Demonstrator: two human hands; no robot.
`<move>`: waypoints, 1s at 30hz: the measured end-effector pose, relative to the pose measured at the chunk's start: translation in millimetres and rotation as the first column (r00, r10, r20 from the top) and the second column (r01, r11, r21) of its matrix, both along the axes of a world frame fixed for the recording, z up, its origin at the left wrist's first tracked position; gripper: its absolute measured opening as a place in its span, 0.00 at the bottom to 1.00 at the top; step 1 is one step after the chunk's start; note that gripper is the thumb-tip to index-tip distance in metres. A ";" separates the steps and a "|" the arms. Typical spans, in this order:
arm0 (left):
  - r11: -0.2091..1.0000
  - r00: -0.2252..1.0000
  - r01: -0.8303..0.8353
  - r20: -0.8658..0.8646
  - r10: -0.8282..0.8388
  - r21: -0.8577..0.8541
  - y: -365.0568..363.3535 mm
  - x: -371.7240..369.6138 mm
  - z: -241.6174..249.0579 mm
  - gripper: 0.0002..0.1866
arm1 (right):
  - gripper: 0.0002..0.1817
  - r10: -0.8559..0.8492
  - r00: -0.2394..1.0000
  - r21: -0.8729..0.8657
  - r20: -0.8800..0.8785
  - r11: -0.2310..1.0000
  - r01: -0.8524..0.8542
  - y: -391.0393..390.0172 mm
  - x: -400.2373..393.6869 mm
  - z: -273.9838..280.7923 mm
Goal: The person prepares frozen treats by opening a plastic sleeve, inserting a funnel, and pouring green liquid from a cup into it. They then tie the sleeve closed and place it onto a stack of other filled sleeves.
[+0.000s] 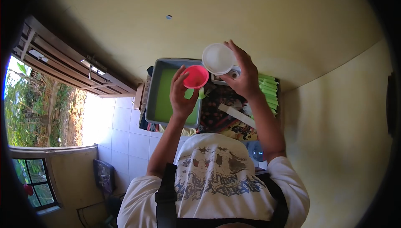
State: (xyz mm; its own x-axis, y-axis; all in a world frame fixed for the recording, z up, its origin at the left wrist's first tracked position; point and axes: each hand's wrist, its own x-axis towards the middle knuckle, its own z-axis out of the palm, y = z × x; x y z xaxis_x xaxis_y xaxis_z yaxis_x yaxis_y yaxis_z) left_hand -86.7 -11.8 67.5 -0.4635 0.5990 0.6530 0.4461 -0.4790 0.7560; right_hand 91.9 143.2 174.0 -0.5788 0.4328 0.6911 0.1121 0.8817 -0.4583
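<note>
Between the thumb and fingers of my left hand [181,96] is a pink cup [196,77], held above the right part of a grey tray [153,98] with bright green content [164,94]. A small green piece [202,94] shows just below the cup. My right hand [244,72] grips a round white container or lid [218,59] by its edge, up and to the right of the cup. The two held things are close to each other. Behind my right fingers, a white object with a round opening [234,74] is partly hidden.
Several green strips or rolls [268,92] lie at the right side of the patterned cloth [213,107]. A pale flat strip [237,115] lies slanted on the cloth. A clear rounded object [257,153] is beside my right elbow. The wall [200,15] rises behind the tray.
</note>
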 end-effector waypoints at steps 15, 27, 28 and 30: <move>0.964 0.969 -0.246 -0.031 0.244 -0.105 -88.2 -109.9 -42.9 0.39 | 0.35 0.133 0.809 -0.029 0.573 0.989 -0.143 -52.1 -156.1 -292.7; 0.967 0.971 -0.224 0.061 0.233 -0.124 -90.0 -126.5 -55.5 0.40 | 0.41 0.311 0.799 -0.357 0.514 0.925 -0.130 -77.8 -151.9 -288.1; 0.966 0.970 -0.226 0.063 0.235 -0.125 -89.0 -125.7 -54.7 0.40 | 0.44 0.269 0.860 -0.378 0.434 0.921 -0.097 -79.7 -150.8 -283.4; 0.965 0.969 -0.230 0.064 0.239 -0.124 -87.5 -123.8 -54.1 0.40 | 0.50 0.168 0.949 -0.430 0.265 0.902 -0.040 -83.9 -146.8 -273.3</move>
